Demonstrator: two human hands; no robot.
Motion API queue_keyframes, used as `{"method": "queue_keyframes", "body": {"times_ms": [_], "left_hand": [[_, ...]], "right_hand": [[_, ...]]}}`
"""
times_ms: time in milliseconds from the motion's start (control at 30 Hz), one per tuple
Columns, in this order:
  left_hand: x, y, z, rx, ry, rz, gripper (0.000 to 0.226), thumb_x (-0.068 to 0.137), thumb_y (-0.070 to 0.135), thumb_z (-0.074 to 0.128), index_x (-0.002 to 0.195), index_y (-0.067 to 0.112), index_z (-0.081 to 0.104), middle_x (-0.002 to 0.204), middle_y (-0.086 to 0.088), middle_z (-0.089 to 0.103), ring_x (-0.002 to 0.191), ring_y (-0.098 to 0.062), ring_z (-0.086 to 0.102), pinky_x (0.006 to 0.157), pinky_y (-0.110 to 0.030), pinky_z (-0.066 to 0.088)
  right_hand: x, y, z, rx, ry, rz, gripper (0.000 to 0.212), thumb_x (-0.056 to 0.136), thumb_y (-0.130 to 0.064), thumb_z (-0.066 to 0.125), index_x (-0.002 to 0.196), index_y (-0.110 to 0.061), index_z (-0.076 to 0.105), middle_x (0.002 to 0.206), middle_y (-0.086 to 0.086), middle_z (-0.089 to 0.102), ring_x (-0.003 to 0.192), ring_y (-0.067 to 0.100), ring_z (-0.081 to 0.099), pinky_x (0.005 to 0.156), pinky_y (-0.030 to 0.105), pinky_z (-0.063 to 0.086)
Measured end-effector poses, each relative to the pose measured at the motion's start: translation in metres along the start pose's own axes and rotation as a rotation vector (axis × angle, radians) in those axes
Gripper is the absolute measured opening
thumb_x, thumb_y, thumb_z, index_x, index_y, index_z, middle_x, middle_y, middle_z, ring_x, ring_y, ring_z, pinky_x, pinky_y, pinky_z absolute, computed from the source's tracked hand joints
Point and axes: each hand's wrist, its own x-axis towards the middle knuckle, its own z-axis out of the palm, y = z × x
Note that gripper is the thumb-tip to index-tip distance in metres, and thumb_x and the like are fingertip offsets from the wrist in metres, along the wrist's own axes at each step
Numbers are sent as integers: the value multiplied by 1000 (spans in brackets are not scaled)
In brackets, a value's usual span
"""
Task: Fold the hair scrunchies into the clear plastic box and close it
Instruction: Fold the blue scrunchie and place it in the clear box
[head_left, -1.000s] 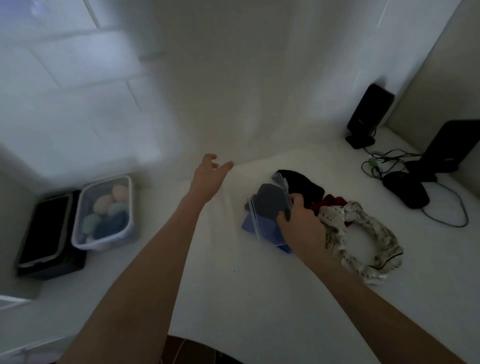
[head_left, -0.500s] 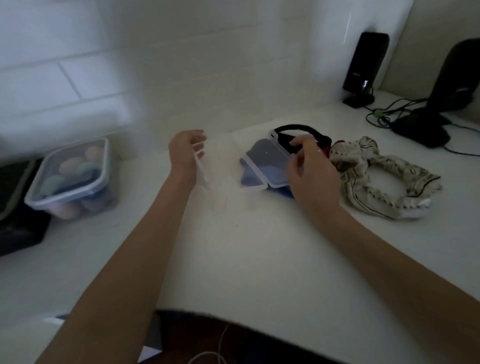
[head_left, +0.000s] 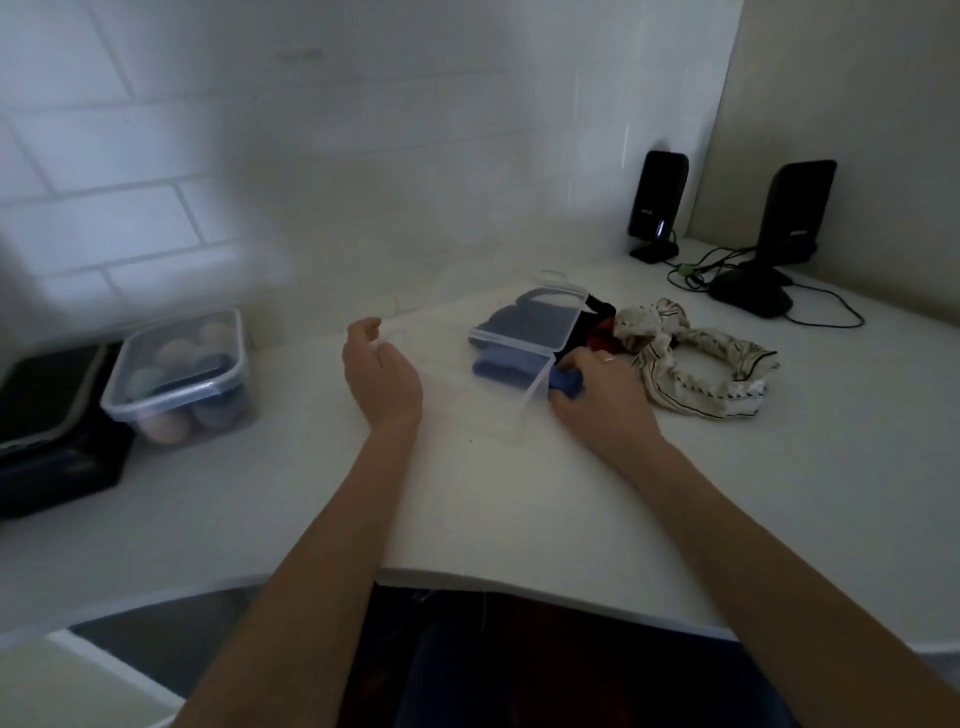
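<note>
A clear plastic box (head_left: 535, 395) lies open on the white counter, its hinged lid (head_left: 540, 317) tipped back over dark scrunchies. My left hand (head_left: 379, 379) holds the box's left side with curled fingers; that clear wall is hard to make out. My right hand (head_left: 597, 395) grips a blue scrunchie (head_left: 563, 382) at the box's right edge. More blue fabric (head_left: 501, 366) shows through the plastic. A black scrunchie (head_left: 597, 312), a red one (head_left: 602, 340) and a cream patterned one (head_left: 701, 364) lie to the right.
A lidded clear tub of pastel sponges (head_left: 182, 374) stands at the left beside a black case (head_left: 47, 415). Two black speakers (head_left: 657, 202) (head_left: 795, 208) with cables and a black mouse (head_left: 750, 296) fill the back right corner. The counter's front edge (head_left: 519, 587) curves near me.
My left hand has come from open in the air down to the box's left side. My right hand has moved from the lid to the blue scrunchie. The lid stands more upright.
</note>
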Motion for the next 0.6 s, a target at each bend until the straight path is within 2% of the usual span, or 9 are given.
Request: {"method": "queue_keyframes", "body": {"times_ms": [67, 167, 267, 300, 367, 433, 500, 567, 600], "left_hand": [[-3, 2, 0, 56, -7, 79, 42, 75, -3, 37, 109, 5, 59, 119, -18, 53, 110, -30, 51, 96, -25, 35], [-7, 5, 1, 89, -62, 163, 47, 65, 3, 33, 99, 5, 65, 117, -18, 48, 112, -32, 48, 101, -35, 39], [-12, 7, 0, 159, -155, 241, 48, 63, 6, 35, 98, 7, 68, 123, -17, 48, 115, -29, 44, 96, -21, 31], [-14, 7, 0, 214, -174, 294, 49, 63, 5, 37, 100, 8, 68, 126, -15, 49, 116, -28, 44, 94, -20, 27], [-18, 6, 1, 333, -183, 433, 50, 62, 4, 41, 101, 14, 69, 127, -10, 53, 119, -27, 45, 93, -27, 24], [-20, 7, 3, 374, -186, 542, 50, 59, 1, 43, 97, 16, 71, 119, -6, 61, 116, -25, 50, 90, -26, 21], [-22, 8, 4, 347, -223, 645, 43, 57, 0, 43, 85, 14, 73, 98, -5, 71, 100, -24, 61, 84, -25, 24], [-27, 9, 2, 311, -301, 720, 33, 60, 3, 41, 69, 14, 71, 74, -4, 72, 71, -23, 66, 75, -28, 36], [-31, 10, 1, 312, -325, 749, 30, 61, 7, 39, 61, 14, 69, 65, -3, 70, 58, -24, 64, 65, -30, 42]], "right_hand": [[1, -1, -6, 148, 50, 40, 25, 78, -21, 61, 101, -13, 56, 99, 11, 58, 83, 22, 53, 68, 32, 42], [3, -1, -20, 357, 218, 100, 26, 76, -19, 63, 101, -20, 55, 103, 4, 59, 88, 21, 57, 73, 39, 52], [2, -5, -37, 569, 319, 103, 24, 80, -14, 64, 97, -26, 52, 96, -2, 59, 89, 25, 62, 70, 49, 56], [2, -6, -41, 635, 334, 106, 24, 82, -11, 64, 97, -25, 51, 95, -5, 58, 87, 23, 64, 70, 47, 58], [2, -11, -50, 771, 347, 93, 21, 85, -8, 64, 99, -17, 52, 90, -5, 56, 76, 10, 67, 66, 32, 59], [2, -17, -60, 920, 324, 86, 15, 87, -8, 63, 97, -10, 53, 84, -2, 58, 67, 4, 67, 61, 19, 56], [4, -23, -68, 1122, 231, 120, 3, 90, -9, 58, 91, -10, 56, 75, -2, 62, 63, 3, 65, 57, 16, 53], [6, -28, -74, 1243, 100, 124, 8, 91, -8, 54, 89, -14, 60, 72, -4, 63, 65, 6, 64, 57, 16, 53], [9, -31, -76, 1256, 21, 103, 10, 91, -7, 55, 91, -14, 62, 76, -3, 63, 70, 8, 65, 60, 17, 55]]}}
